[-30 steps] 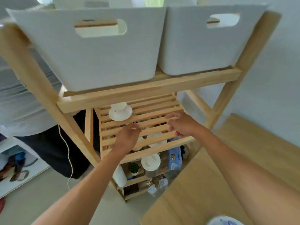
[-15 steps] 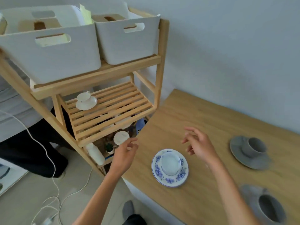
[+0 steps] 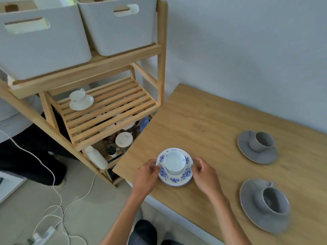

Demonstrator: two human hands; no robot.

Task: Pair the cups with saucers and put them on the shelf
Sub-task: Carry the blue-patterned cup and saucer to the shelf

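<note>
A white cup stands on a blue-flowered saucer near the left front of the wooden table. My left hand grips the saucer's left rim and my right hand grips its right rim. The saucer still rests on the table. Two grey cups on grey saucers sit to the right, one farther back and one nearer. On the slatted middle shelf of the wooden rack a white cup on a white saucer stands at the back left.
Two white storage bins fill the rack's upper shelf. Jars, a small plant and a white bottle crowd the bottom shelf. White cables and a power strip lie on the floor. A wall stands behind the table.
Both hands left the middle shelf, swung right to the table, and closed on the rims of the blue-flowered saucer. The view turned from the rack toward the table.
</note>
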